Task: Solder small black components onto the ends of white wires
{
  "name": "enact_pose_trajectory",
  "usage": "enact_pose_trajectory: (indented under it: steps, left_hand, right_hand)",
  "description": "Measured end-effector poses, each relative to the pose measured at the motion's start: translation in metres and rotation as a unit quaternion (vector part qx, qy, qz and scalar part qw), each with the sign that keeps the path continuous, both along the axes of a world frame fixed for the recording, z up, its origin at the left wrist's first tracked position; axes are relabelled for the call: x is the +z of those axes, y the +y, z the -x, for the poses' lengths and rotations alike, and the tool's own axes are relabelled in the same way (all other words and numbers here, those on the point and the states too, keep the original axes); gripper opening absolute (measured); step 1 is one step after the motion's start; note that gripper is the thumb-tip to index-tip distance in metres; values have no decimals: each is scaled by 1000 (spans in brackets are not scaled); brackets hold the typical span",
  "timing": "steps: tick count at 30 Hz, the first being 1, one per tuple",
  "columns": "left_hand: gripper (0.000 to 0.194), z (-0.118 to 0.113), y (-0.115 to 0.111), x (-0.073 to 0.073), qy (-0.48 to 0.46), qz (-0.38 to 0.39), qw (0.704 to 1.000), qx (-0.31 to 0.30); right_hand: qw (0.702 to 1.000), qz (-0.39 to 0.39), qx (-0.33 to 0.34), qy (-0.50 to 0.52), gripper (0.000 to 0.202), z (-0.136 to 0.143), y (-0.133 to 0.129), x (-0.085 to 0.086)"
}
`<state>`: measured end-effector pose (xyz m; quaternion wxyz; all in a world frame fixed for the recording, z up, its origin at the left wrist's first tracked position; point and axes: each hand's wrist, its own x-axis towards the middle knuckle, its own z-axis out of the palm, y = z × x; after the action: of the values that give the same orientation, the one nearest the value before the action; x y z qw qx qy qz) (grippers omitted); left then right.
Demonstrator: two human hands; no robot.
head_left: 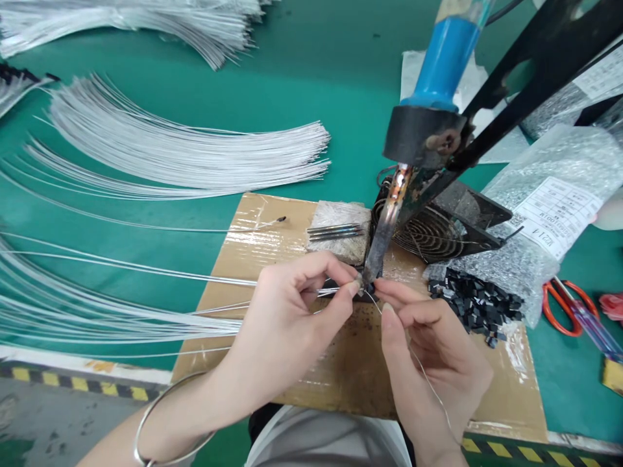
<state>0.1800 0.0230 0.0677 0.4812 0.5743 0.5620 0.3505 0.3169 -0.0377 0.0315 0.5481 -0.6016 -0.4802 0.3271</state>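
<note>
Wires (pixel 189 152), white and too many to count, in bundles on the green counter (pixel 360 84). On the left wrist, one bangle (pixel 138 433); left hand (pixel 292 318) over one cardboard sheet (pixel 341 386), grip pressed together on one tiny piece (pixel 360 283), too small to identify, at the tip of one blue soldering iron (pixel 440 68). Right hand (pixel 438 357) just beside, grip pinching one thin wire (pixel 430 385). Further right, one fan (pixel 431 233), uncountable black parts (pixel 477 301) heaped, one pair of red-handled scissors (pixel 549 311).
</note>
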Motion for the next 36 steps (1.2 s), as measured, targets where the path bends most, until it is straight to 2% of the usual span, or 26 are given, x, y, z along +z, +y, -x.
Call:
enact_pose_trajectory:
  steps: [9, 15, 30, 36]
  left_hand:
    - [16, 1, 0, 1, -1, -6, 1000, 2]
    - [13, 2, 1, 1, -4, -9, 1000, 10]
    - [13, 1, -2, 0, -9, -3, 1000, 8]
    - [13, 2, -3, -2, -11, -19, 1000, 9]
  right_hand:
    - [1000, -4, -8, 10, 17, 2, 1, 0]
    - [1000, -13, 16, -2, 16, 0, 1, -1]
    - [999, 6, -28, 25, 17, 7, 1, 4]
    - [1000, -15, -1, 7, 15, 3, 1, 0]
